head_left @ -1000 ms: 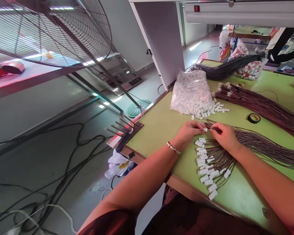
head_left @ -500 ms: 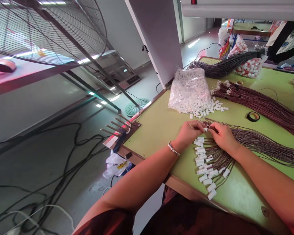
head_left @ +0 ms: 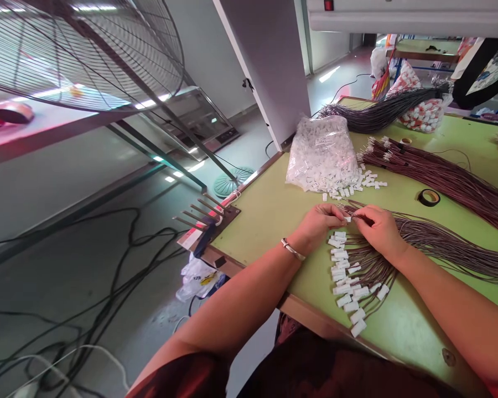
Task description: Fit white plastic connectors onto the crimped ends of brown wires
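Between the fingertips of my left hand [head_left: 321,224] is a small white connector housing [head_left: 347,219], pinched at its side. My right hand [head_left: 375,226] is closed on a thin brown wire [head_left: 359,216] whose end meets the housing; whether it sits inside, I cannot tell. Below both hands, brown wires [head_left: 435,240] fan out across the table, many ending in white connectors [head_left: 343,271] laid in a staggered row. Bare wire tips lie just beyond my fingers. A clear bag of white housings [head_left: 321,152] stands past my left hand, with loose housings [head_left: 367,179] spilled beside it.
A roll of black tape [head_left: 429,197] lies right of my hands. Further back are a dark red wire bundle [head_left: 444,171], a black wire bundle [head_left: 369,113] and a bag of red and white parts [head_left: 423,114]. A pronged rack [head_left: 209,215] sits at the table's left corner, near a large fan [head_left: 108,50].
Both hands stay almost in place, still together at the housing and wire. The view has shifted very slightly.
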A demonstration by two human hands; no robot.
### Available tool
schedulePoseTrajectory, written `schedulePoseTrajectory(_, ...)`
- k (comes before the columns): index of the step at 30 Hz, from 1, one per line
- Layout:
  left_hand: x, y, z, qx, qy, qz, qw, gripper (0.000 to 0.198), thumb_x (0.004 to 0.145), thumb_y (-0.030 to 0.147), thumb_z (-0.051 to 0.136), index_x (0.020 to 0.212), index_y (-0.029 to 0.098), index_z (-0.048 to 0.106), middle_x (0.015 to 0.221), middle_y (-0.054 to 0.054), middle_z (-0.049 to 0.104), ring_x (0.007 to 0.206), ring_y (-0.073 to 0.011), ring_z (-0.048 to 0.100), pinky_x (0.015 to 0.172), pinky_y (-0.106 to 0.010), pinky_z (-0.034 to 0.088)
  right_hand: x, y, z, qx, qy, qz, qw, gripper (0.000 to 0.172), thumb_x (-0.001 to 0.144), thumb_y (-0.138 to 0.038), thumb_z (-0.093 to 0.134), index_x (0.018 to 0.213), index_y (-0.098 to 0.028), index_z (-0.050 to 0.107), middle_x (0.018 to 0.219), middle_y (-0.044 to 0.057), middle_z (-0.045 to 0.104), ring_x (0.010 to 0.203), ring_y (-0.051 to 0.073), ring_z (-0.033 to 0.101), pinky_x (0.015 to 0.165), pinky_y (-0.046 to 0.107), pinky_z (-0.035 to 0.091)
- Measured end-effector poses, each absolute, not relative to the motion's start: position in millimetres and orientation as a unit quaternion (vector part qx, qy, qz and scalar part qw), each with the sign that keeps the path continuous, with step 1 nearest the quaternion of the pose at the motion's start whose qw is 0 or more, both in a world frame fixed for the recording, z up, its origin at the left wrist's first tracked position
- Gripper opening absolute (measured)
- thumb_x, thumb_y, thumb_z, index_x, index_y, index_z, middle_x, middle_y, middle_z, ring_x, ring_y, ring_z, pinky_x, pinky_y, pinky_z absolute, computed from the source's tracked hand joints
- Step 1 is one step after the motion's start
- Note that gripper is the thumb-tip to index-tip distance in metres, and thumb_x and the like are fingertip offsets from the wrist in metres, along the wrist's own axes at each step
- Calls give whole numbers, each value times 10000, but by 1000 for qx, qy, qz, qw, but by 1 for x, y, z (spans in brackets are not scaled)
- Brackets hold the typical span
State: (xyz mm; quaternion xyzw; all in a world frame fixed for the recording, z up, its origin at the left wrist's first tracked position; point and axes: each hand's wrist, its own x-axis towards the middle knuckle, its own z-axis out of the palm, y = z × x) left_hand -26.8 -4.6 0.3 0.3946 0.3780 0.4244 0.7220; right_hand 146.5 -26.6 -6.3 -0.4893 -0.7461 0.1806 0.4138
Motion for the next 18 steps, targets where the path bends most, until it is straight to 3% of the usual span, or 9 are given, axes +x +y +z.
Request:
schedulePoseTrajectory(4,-26,-5,2,327,383,440,744,162,498,50,728,558,123,597,676,-29,686,640,-116,629,722,-278,514,147,-32,0,-459,-815,27,352,203,866,-177,466,875,-188,669,844,77,660,736,164,583,685,269,444)
schedulePoseTrajectory(10,-28,-4,1,308,379,448,749,159,535,22,704,577,128,594,672,-27,683,663,-113,627,715,-264,527,146,-34,4,-456,-854,-95,232,275,913,-184,401,788,-176,646,714,72,595,684,160,514,623,265,375)
schedulePoseTrajectory(14,-28,-6,1,336,382,440,740,151,528,50,726,574,126,604,689,-32,680,667,-122,624,727,-287,521,146,-33,3,-458,-849,-81,252,226,856,-183,440,720,-181,620,670,57,578,643,158,494,604,270,357)
schedulePoseTrajectory(18,-25,-9,3,436,378,454,679,129,531,85,743,564,136,629,724,-33,674,702,-131,610,748,-292,500,145,-29,0,-500,-800,52,326,146,775,-189,485,701,-182,610,644,38,606,606,149,515,599,263,381)
